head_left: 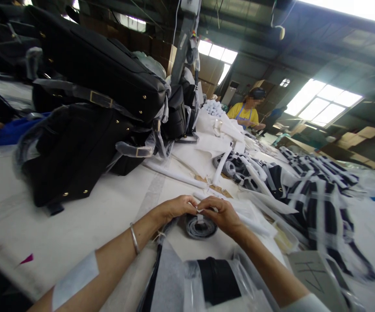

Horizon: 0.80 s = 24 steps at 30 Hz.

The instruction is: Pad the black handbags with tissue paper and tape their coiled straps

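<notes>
Both pinching: left hand (174, 209) and right hand (222, 215) fingertip to fingertip on a white strip (201, 211), held low over a coiled strap (201, 228) on the desk (77, 225), probably to keep the coil wound. Plastic-wrapped black bag (218, 281) close under the wrists, within easy reach. Stacked black bags (86, 130) pushed left, striped bags (317, 190) right, leaving room in between.

The white table (77, 216) carries stacked black bags (77, 151) at left, a blue cloth (8, 132) beside them, white strips (177, 173) across the middle, a coiled strap (200, 227) near the front edge, and striped bags (311, 190) heaped at right. A pink scrap (27, 259) lies front left.
</notes>
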Each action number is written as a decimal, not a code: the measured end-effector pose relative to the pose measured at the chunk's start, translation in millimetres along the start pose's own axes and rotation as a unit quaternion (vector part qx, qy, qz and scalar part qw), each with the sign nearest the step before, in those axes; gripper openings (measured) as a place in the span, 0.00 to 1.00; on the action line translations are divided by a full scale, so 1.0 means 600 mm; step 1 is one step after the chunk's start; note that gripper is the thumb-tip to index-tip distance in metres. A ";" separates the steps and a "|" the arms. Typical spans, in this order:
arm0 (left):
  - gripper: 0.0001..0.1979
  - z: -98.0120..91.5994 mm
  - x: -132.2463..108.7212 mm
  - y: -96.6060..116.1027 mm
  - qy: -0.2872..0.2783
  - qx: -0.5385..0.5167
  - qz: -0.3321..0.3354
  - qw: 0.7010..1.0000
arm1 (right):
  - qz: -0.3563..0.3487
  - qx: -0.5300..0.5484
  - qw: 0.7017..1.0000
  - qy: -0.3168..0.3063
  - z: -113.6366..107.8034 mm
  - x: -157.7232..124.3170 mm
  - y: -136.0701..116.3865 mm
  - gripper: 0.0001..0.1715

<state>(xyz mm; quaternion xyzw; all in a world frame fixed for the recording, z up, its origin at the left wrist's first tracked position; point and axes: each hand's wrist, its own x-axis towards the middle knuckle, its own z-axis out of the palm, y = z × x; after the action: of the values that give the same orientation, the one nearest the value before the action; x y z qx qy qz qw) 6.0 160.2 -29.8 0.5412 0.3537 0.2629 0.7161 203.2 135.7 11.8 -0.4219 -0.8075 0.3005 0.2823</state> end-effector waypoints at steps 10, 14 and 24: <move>0.17 -0.008 -0.010 0.006 -0.028 -0.041 0.005 0.999 | -0.026 -0.176 0.981 -0.083 -0.026 -0.032 -0.033 0.23; 0.17 -0.004 -0.010 0.009 -0.002 -0.049 0.017 0.999 | 0.018 -0.143 0.989 -0.040 -0.008 -0.043 -0.027 0.22; 0.15 -0.012 -0.030 0.026 0.062 -0.077 0.016 0.995 | 0.185 -0.126 0.929 0.294 -0.114 -0.238 -0.036 0.20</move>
<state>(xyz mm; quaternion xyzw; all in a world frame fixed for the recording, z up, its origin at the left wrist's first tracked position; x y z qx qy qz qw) -10.3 155.2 -11.7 0.4729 0.3670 0.3339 0.7281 310.1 21.3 43.9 -0.6653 -0.6274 0.1059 0.3906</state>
